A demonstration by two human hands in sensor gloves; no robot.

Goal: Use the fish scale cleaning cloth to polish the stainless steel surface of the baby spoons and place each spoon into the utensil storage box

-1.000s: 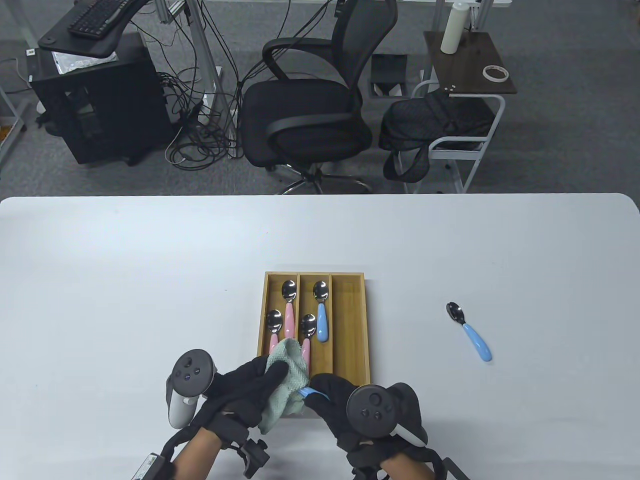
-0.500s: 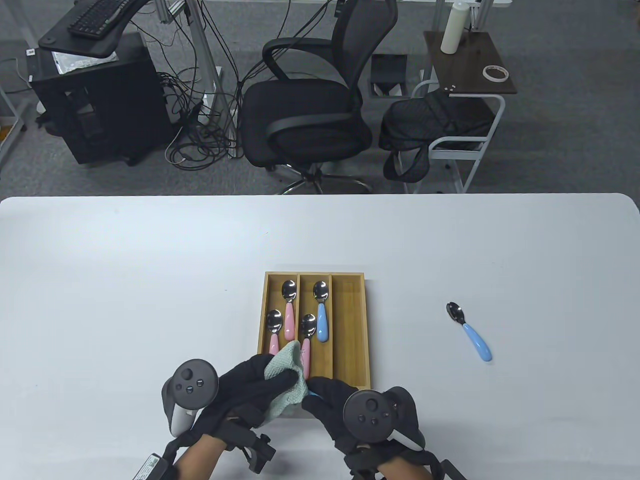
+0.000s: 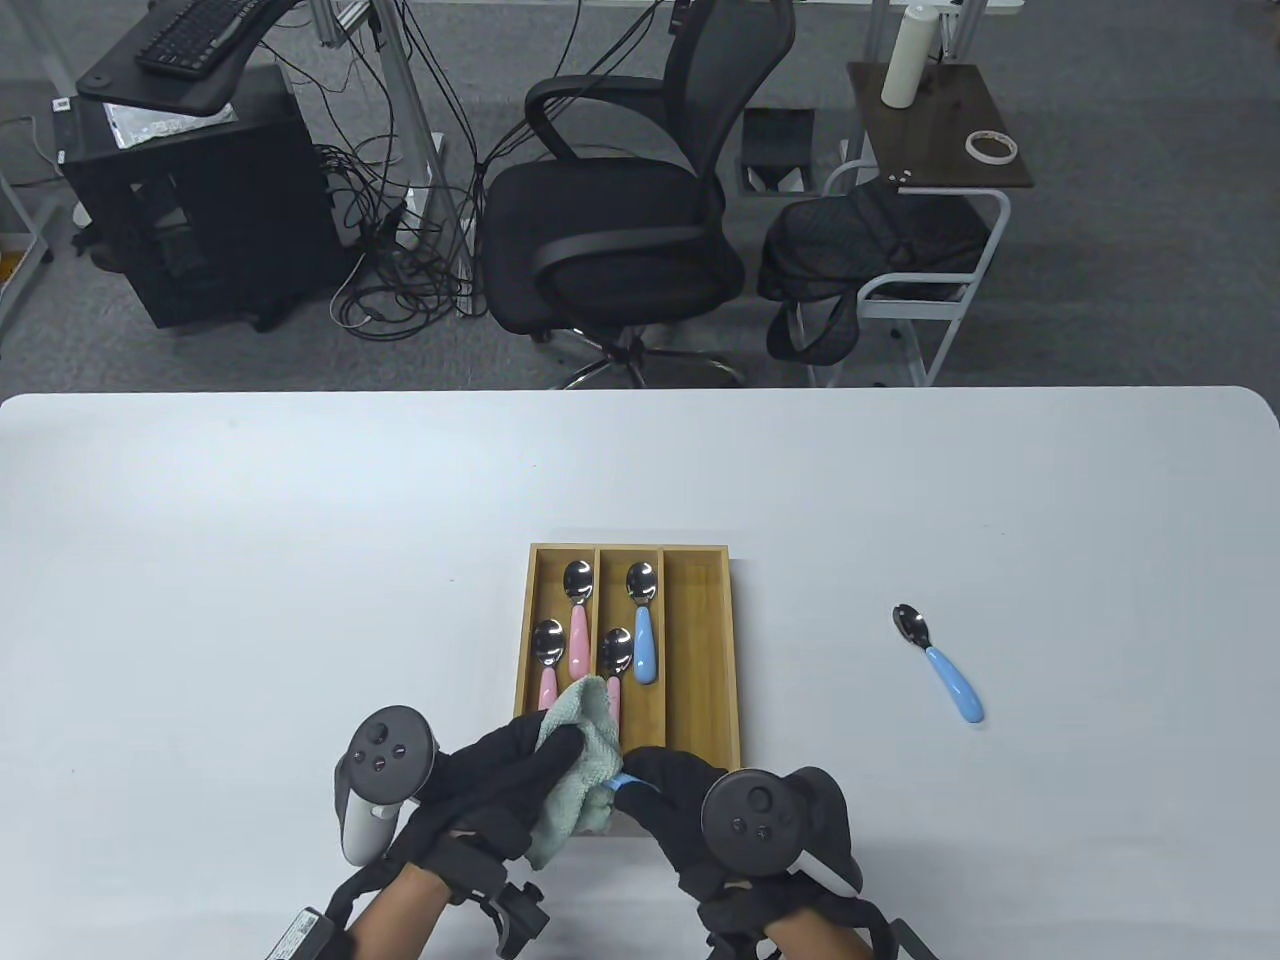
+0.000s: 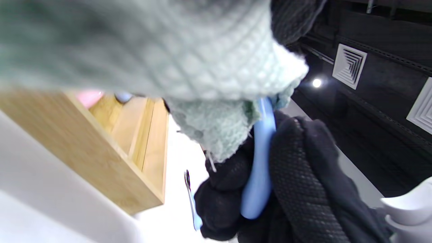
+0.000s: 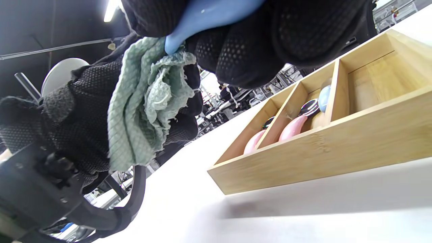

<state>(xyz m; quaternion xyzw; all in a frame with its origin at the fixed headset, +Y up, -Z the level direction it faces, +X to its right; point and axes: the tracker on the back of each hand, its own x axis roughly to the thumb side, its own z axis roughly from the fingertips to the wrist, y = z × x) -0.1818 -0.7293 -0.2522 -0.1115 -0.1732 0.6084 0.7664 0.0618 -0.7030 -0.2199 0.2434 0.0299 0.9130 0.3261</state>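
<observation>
A big white table [image 3: 300, 520] with rounded corners holds everything. A wooden box [image 3: 700, 640] with three long parts sits on it near the front, in the middle. Well off to the right, a small shiny metal spoon with a blue handle [image 3: 940, 662] lies alone on the table.

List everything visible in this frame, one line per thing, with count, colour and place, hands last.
Storage box: one, wooden, three compartments, table centre.
Pink spoons: three; two in left compartment, one in middle.
Blue spoon in box: one, middle compartment.
Loose blue spoon: one, on table right of box.
Held blue spoon: one, bowl hidden in cloth.
Cloth: one, pale green, around held spoon.
Table: one, white.
Office chair: one, black, behind table.
Left hand: black glove, grips cloth.
Right hand: black glove, grips held spoon's handle.
</observation>
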